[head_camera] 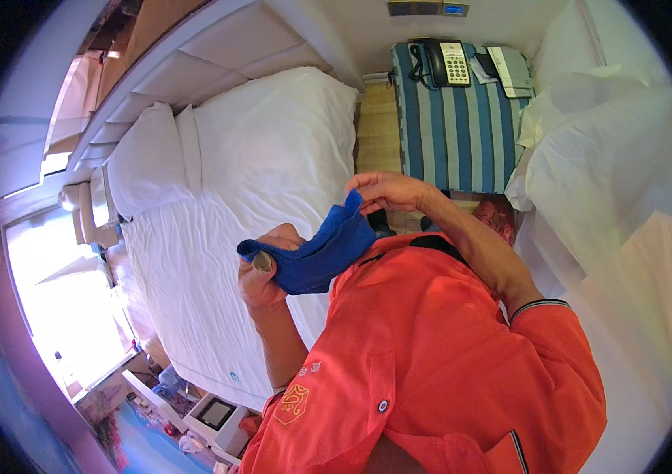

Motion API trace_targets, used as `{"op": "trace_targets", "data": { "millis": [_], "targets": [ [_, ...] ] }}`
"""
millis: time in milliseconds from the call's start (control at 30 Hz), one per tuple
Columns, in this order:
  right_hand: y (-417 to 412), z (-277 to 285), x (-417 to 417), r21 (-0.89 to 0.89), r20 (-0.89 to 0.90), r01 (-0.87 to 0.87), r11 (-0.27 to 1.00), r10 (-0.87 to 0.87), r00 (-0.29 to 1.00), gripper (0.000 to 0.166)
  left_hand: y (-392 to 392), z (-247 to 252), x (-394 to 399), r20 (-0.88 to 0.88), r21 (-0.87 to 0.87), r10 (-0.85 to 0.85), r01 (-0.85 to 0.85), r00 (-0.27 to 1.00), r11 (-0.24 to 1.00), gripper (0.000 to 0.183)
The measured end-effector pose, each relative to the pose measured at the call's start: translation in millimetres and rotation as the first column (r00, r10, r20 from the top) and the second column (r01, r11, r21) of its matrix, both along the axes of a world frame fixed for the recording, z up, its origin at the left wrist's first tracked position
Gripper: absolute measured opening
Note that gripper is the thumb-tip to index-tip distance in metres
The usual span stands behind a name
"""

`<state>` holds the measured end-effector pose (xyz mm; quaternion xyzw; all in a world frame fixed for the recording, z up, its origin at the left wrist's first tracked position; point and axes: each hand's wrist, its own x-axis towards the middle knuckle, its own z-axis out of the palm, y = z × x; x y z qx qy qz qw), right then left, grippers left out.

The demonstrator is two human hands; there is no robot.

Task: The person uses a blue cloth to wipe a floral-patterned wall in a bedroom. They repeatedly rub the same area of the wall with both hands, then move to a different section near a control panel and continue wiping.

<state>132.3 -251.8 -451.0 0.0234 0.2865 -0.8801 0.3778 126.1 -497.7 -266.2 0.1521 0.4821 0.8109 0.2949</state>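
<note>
A folded blue cloth (pixel 327 252) is stretched between my two hands, in front of the waist of my orange-red shirt. My left hand (pixel 264 269) grips one end, with the thumb pressed on the fabric and the fingers curled behind it. At the other end, my right hand (pixel 392 192) pinches a raised corner between its fingertips. The cloth's layers part along its upper edge. Beyond my left hand spreads a bed with a white sheet (pixel 217 284).
White pillows (pixel 149 160) lean by the padded headboard (pixel 217 50). A telephone (pixel 448 64) and a folder (pixel 510 71) lie on a blue-striped stand (pixel 460 139). Heaped white bedding (pixel 602 160) lies to the right. A cluttered desk (pixel 155 397) is at lower left.
</note>
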Motion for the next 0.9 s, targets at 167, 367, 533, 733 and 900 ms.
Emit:
{"op": "trace_targets", "data": {
  "millis": [167,367,533,733,900],
  "targets": [
    [4,2,2,-0.174,-0.033,0.059,0.983,-0.066,0.997,0.016,-2,-3,2,0.036,0.017,0.016,-0.016,0.999,1.0,0.043],
    [21,22,10,-0.275,-0.027,0.23,0.934,-0.246,0.969,0.019,-7,-7,8,0.05,0.025,0.14,-0.141,0.989,0.99,0.039],
    [33,46,13,-0.205,0.019,0.391,0.897,-0.395,0.918,0.016,-13,-15,9,0.075,0.029,0.228,-0.23,0.971,0.973,0.034],
    [57,49,12,0.237,-0.178,0.621,0.747,-0.595,0.783,0.013,8,-14,1,0.048,-0.334,0.624,-0.576,0.78,0.746,0.017],
    [68,73,18,0.445,-0.308,0.667,0.598,-0.596,0.741,0.012,-8,-73,-12,-0.207,-0.451,0.692,-0.695,0.692,0.561,0.022]
  ]
}}
